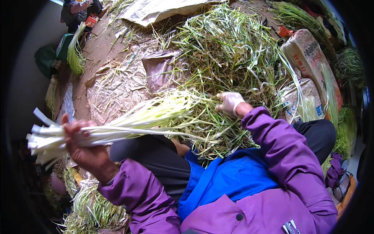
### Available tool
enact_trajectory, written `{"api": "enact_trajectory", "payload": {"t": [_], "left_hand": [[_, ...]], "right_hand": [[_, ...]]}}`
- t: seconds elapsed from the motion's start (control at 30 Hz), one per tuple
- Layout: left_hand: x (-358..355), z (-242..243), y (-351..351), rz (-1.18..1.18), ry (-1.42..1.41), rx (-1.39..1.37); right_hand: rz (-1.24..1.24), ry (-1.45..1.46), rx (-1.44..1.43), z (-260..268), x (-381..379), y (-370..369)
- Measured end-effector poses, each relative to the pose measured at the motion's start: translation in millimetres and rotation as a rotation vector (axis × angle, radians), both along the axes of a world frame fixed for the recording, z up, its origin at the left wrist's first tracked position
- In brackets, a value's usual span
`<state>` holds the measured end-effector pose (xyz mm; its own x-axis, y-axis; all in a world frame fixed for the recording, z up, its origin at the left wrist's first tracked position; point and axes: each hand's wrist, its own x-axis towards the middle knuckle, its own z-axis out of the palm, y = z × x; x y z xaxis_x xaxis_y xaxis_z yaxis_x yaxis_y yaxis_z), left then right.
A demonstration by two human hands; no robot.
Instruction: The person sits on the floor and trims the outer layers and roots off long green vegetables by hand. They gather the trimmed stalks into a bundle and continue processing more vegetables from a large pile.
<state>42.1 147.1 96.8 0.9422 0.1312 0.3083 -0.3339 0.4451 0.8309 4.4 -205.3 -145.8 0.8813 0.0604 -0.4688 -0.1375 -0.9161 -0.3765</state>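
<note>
My left hand [87, 149], bare, is closed around a bundle of pale leafy stalks [146, 117]. Their thick white ends stick out at the far left, and their thin yellow-green tips stretch right, over my knee. Close to those tips, my right hand [230, 103] wears a thin pale glove; its fingers are spread and no stalk can be made out between them. Under and beyond it lies a large heap of loose green leaves and brown trimmings [228, 58]. A blue cloth [233, 175] covers my lap.
Printed sacks [309, 58] stand on the right, with more green stalks [344, 140] beside them. A crumpled plastic sheet [117, 93] lies on the floor before me. Another leaf pile [93, 207] is at lower left. A person [77, 13] is at the far upper left.
</note>
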Motion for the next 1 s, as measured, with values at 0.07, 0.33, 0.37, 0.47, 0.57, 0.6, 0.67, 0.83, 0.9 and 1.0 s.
{"api": "enact_trajectory", "payload": {"t": [0.07,0.33,0.37,0.47,0.57,0.6,0.67,0.83,0.9,1.0], "left_hand": [[2.2,20.6,13.4,0.254,-0.073,0.09],[14.2,18.1,14.8,0.755,-0.188,0.309],[15.8,12.6,11.8,0.74,-0.155,0.312],[16.3,1.4,5.4,0.693,-0.074,0.304],[15.2,-5.3,4.2,0.625,-0.002,0.25],[14.9,-6.5,5.6,0.567,-0.005,0.255],[15.0,-8.4,10.3,0.589,0.009,0.231],[15.5,-10.2,23.8,0.761,-0.006,0.243],[13.4,-12.4,24.1,0.709,-0.002,0.264],[11.3,-12.9,20.4,0.568,-0.022,0.349]], "right_hand": [[0.07,0.13,-0.104,-33.6,-18.5,9.6],[0.352,0.327,-0.036,-38.6,-39.5,42.1],[0.442,0.408,-0.064,-29.3,-44.4,49.2],[0.54,0.409,0.044,-11.2,-55.3,62.7],[0.274,0.429,0.192,-14.0,-45.2,51.1],[0.18,0.408,0.229,-16.8,-38.4,37.1],[0.028,0.349,0.257,-22.7,-19.3,6.3],[-0.798,0.298,1.147,-10.0,18.1,-56.5],[-0.553,0.141,0.733,-6.3,19.1,-57.9],[-0.047,-0.011,0.083,-15.6,10.7,-34.5]]}}
